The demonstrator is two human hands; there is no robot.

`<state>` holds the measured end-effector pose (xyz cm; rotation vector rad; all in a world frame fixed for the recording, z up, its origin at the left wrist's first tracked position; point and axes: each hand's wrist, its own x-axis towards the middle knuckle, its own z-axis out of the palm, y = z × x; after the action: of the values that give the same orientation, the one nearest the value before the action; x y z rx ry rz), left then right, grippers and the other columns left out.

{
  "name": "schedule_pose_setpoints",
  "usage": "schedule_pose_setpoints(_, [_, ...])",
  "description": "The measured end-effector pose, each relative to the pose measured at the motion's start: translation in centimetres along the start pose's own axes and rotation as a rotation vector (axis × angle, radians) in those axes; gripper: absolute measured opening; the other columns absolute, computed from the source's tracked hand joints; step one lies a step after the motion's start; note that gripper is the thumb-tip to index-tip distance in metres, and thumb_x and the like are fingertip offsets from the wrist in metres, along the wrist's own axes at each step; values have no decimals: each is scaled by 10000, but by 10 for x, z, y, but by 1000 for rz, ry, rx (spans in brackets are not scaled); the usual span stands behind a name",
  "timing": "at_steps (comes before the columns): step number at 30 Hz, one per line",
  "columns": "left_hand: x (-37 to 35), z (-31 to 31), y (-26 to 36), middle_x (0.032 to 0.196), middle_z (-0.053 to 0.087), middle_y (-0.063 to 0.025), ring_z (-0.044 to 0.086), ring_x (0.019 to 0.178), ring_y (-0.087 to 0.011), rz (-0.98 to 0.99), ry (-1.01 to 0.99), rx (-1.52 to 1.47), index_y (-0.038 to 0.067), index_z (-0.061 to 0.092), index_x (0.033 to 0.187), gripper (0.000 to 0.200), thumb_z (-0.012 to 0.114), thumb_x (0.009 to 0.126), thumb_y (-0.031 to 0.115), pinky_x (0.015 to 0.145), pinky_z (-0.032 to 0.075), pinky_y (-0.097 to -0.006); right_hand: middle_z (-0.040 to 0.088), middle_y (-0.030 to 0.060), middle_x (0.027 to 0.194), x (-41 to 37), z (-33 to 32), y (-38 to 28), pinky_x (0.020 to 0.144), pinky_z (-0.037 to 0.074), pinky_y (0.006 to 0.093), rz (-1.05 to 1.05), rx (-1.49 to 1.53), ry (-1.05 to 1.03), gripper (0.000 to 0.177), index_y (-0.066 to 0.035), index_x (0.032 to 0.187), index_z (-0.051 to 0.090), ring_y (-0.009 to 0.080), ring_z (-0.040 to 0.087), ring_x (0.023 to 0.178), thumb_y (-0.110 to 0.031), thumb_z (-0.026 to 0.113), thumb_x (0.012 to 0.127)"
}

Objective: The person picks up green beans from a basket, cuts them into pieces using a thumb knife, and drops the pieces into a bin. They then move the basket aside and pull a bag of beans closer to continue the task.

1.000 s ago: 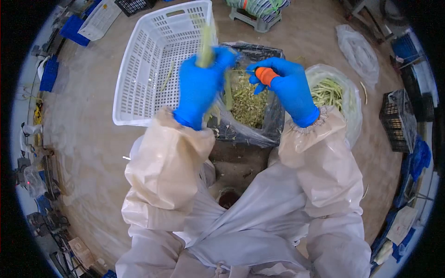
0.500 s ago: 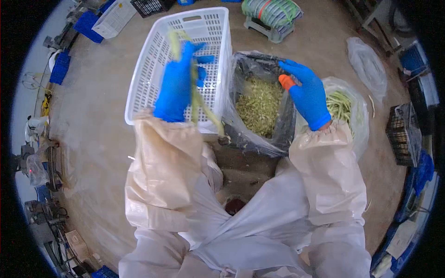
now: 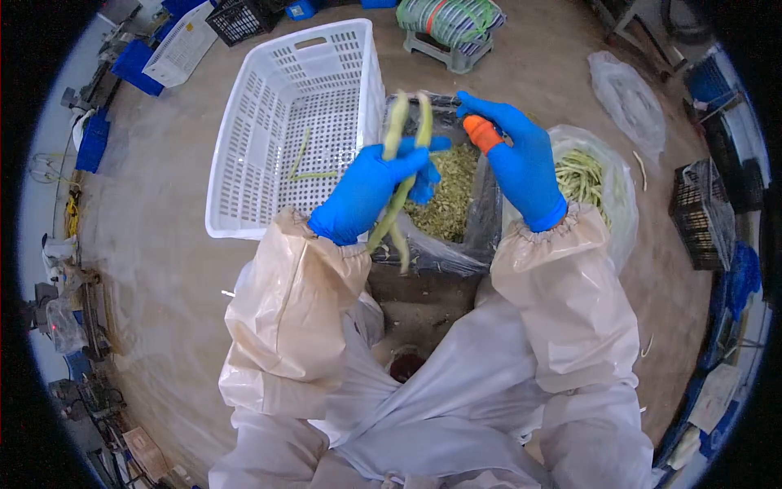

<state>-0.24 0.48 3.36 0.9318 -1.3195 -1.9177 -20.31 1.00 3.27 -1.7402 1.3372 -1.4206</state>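
Above the black-lined bin (image 3: 481, 236) of trimmings, the left hand (image 3: 371, 191) grips two long beans (image 3: 401, 175) upright. Just right, the right hand (image 3: 517, 159) hovers with fingers loosely spread, holding nothing, an orange thumb guard (image 3: 482, 133) on it.

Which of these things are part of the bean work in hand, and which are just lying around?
In use: left hand, beans, right hand, white basket, scrap bin, bag of beans.
Lying about: striped bundle, empty bag, black crate.
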Motion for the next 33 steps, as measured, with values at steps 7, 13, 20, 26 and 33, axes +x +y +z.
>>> schedule_pose_setpoints(7, [14,-41,1,1107,551,-149,556,993,-264,366,383,-442,-14,437,1219,395,458,942,267,907,452,-393,661,110,814,-10,13,10,684,470,292,250,263,-235,209,-10,988,650,153,603,742,-117,618,813])
schedule_pose_setpoints(13, [9,-55,8,1045,551,-160,557,993,-290,525,558,-506,-9,450,1114,306,470,941,243,906,458,-420,654,97,782,-20,26,1,632,467,288,258,199,-209,203,3,936,652,140,592,706,-151,645,804])
schedule_pose_setpoints(20, [7,-52,10,1011,564,-169,586,934,-290,545,712,-431,-28,447,1098,295,484,934,215,878,472,-417,652,146,850,-43,56,10,657,486,326,268,146,-294,387,-22,1046,614,200,623,724,-244,711,744])
schedule_pose_setpoints(26, [10,-55,4,979,584,-174,590,942,-284,577,676,-497,-35,492,1036,301,489,933,247,855,481,-401,646,168,892,-48,63,-10,665,496,350,68,-106,-123,426,-45,1156,568,258,633,742,-210,665,776])
schedule_pose_setpoints(33, [9,-48,4,840,635,-137,629,751,-216,249,546,-216,-21,571,953,353,484,929,321,680,518,-309,644,143,807,-35,48,2,600,491,315,229,209,-120,304,-13,1084,605,168,611,657,-157,609,817])
